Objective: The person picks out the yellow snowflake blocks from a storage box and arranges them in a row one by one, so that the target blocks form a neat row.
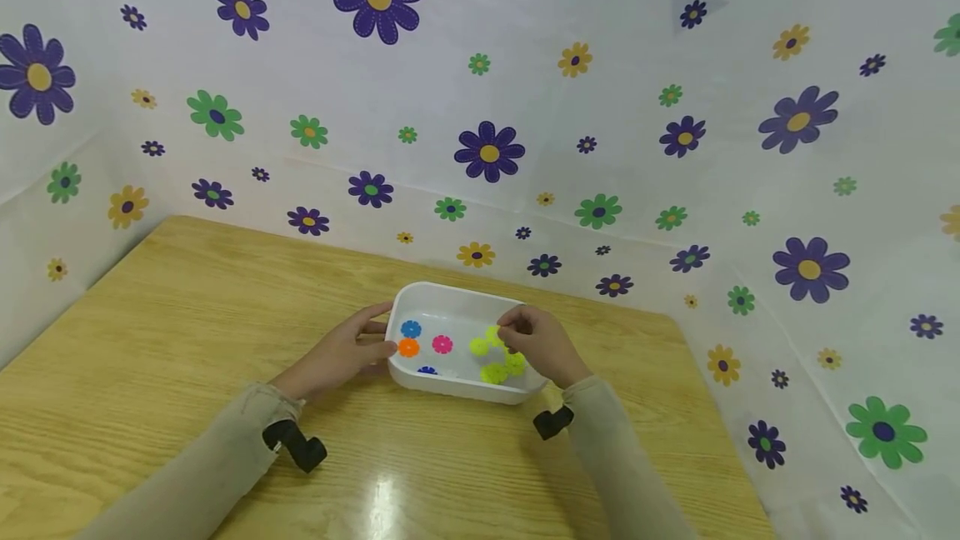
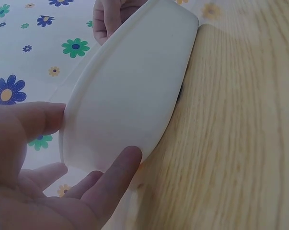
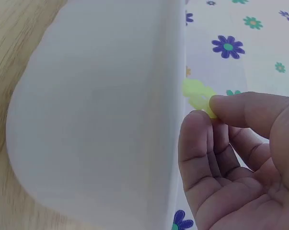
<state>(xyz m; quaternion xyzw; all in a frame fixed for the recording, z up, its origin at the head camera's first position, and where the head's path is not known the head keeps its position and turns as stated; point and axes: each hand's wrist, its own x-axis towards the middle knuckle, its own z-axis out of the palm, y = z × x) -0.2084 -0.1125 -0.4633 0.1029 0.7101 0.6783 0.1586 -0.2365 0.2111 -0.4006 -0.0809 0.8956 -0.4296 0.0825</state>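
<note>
A white plastic tray (image 1: 457, 386) rests on the table with small flower-shaped plastic discs inside. My left hand (image 1: 341, 354) holds its left end, thumb at the rim; the left wrist view shows the fingertips (image 2: 131, 155) against the outer wall. Over the right end, my right hand (image 1: 547, 344) pinches a yellow flower-shaped disc (image 3: 198, 93) between thumb and forefinger, just beyond the rim in the right wrist view. Several yellow discs (image 1: 493, 373) are clustered below that hand. Toward the left lie a blue disc (image 1: 411, 329), an orange disc (image 1: 408, 347) and a pink disc (image 1: 442, 344).
A dark blue disc (image 1: 427, 371) is partly hidden by the tray's near wall. The wooden table (image 1: 187, 315) extends around the tray. White flower-printed sheeting (image 1: 420, 98) stands behind the table and along its sides.
</note>
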